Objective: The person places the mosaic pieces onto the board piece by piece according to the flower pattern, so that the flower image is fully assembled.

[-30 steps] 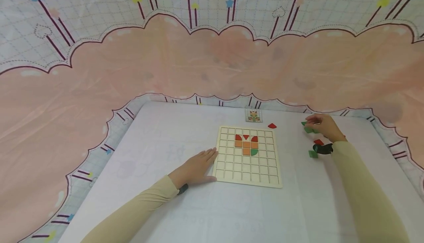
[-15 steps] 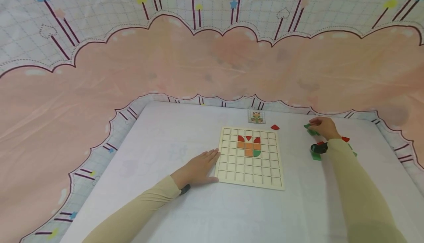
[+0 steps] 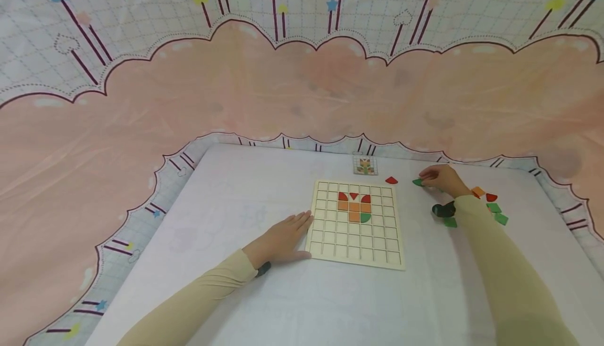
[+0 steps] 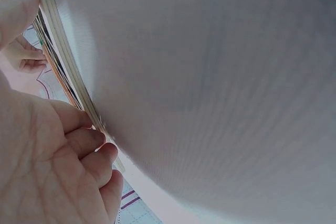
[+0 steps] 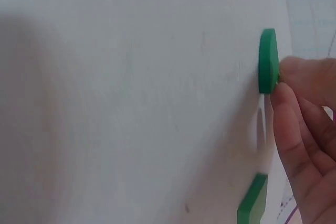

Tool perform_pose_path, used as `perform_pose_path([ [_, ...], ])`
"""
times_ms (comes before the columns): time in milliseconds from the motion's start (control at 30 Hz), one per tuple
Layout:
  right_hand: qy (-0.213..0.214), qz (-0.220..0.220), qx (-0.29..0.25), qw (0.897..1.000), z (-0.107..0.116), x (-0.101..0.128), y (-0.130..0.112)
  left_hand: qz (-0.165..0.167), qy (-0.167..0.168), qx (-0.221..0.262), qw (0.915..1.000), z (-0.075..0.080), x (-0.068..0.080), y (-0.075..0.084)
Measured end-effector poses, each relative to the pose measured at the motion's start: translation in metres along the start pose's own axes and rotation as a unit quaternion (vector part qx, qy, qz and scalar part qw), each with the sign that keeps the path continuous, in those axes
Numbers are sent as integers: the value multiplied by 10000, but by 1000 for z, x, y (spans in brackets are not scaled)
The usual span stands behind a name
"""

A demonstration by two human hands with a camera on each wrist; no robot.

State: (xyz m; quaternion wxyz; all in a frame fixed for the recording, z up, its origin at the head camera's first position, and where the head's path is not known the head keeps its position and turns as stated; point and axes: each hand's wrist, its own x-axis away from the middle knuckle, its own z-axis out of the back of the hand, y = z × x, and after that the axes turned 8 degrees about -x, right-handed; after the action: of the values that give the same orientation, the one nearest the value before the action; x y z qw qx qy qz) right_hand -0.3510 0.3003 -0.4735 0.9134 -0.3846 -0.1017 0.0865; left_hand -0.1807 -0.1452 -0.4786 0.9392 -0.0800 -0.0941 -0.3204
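A green piece (image 3: 417, 182) is pinched by the right hand (image 3: 441, 179), right of the board (image 3: 354, 240) touched by the unclenched left hand (image 3: 280, 239).

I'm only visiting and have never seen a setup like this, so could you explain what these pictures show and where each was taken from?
There is no robot here, just a person's two bare hands. The wide picture comes from a camera worn on the head, looking forward and down; the two close ones come from cameras on each wrist. On the white surface lies a pale grid board with coloured pieces set in it. A small patterned card lies beyond it, and loose pieces lie off to its right. The left hand touches the board's left edge. The right hand pinches a green piece between thumb and fingers.
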Motion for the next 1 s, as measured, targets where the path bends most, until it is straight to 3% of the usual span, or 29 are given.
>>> perform_pose_path([
  [133,-32,-44,-165,9998,-7,0,-6,18,-10,-2,10000,0,0,0],
  [333,-174,-506,-82,9985,-13,-1,-5,43,-58,31,10000,1,1,1],
  [1000,-427,-391,150,9982,-14,7,-1,23,-56,-7,10000,0,-1,0],
])
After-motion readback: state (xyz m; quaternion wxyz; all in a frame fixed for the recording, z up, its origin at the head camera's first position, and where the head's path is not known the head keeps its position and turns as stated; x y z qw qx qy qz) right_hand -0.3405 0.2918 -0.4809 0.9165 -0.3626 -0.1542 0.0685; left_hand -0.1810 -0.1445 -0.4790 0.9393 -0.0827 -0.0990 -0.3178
